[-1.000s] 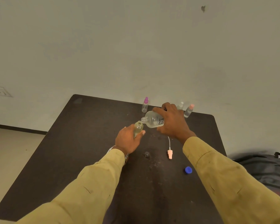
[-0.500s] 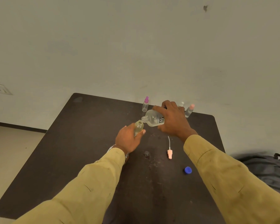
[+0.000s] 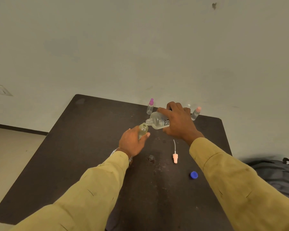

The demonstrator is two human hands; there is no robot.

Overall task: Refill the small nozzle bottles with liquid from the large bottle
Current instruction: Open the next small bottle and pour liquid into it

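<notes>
Over the past second almost nothing shifts. The right hand point(image 3: 178, 124) keeps its grip wrapped round the large bottle point(image 3: 157, 120), and the left hand point(image 3: 132, 144) keeps its grip closed round the open small bottle point(image 3: 143, 130), toward the table's point(image 3: 83, 147) far edge. The pour appears to be under way, though no stream can be made out. The large bottle lies almost on its side, long axis along the far edge, neck pointing toward the left edge and slightly down, meeting the small bottle's mouth. The small bottle leans, mouth up. A loose nozzle point(image 3: 175, 158) and a cap point(image 3: 194, 175) lie nearer the right edge.
</notes>
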